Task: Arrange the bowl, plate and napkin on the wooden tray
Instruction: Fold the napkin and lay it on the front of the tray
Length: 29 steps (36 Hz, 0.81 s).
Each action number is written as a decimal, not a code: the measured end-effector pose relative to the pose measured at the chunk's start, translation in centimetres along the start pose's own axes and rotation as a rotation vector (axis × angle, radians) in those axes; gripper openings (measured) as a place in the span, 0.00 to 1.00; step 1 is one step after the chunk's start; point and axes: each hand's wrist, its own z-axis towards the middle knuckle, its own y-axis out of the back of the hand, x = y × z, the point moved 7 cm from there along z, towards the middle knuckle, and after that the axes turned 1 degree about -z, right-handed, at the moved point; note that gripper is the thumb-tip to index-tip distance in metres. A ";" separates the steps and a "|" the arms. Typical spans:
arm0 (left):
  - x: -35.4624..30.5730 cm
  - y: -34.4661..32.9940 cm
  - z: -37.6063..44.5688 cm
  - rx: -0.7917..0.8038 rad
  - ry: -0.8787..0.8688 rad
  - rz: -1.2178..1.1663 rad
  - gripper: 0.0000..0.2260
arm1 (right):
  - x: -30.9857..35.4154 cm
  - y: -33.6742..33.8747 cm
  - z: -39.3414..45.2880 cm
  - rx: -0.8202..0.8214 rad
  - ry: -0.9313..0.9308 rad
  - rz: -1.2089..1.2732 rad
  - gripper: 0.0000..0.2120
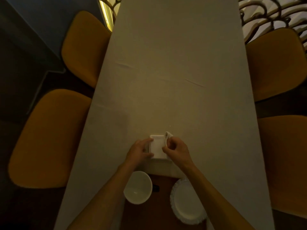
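Observation:
A white folded napkin (158, 146) lies on the tablecloth just beyond the dark wooden tray (162, 180). My left hand (139, 151) presses on the napkin's left edge with fingers spread. My right hand (176, 150) pinches the napkin's right edge, and a flap of cloth is lifted at its far right corner. On the tray, a white bowl (137, 187) stands at the left, partly under my left forearm. A white plate with a scalloped rim (186, 202) lies at the right, partly under my right forearm.
A long table with a pale cloth (174, 72) runs away from me. Two mustard-yellow chairs (49, 138) stand on the left and two (275, 63) on the right. A curled metal railing (274, 12) is at the far right.

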 end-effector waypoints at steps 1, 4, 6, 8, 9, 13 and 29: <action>0.0 0.1 0.0 -0.006 -0.005 -0.012 0.31 | 0.3 -0.6 0.1 0.002 0.009 -0.005 0.20; 0.3 0.3 0.0 -0.017 -0.009 -0.057 0.30 | 1.0 -2.2 0.2 0.011 0.033 -0.006 0.20; 0.5 0.5 0.1 -0.032 0.003 -0.108 0.26 | 1.1 -3.3 0.3 0.021 0.037 -0.001 0.20; 0.6 0.7 0.2 -0.035 0.026 -0.167 0.21 | 0.7 -4.4 0.4 0.058 0.022 0.005 0.19; 0.6 0.7 0.2 -0.030 0.039 -0.200 0.18 | 0.5 -4.9 0.4 0.083 0.012 0.009 0.17; 0.7 1.0 0.4 -0.032 0.128 -0.276 0.13 | -0.6 -6.1 0.1 0.137 -0.019 0.037 0.08; -1.3 1.4 1.6 -0.176 0.098 -0.221 0.06 | -3.4 -0.6 4.2 0.091 -0.034 -0.210 0.14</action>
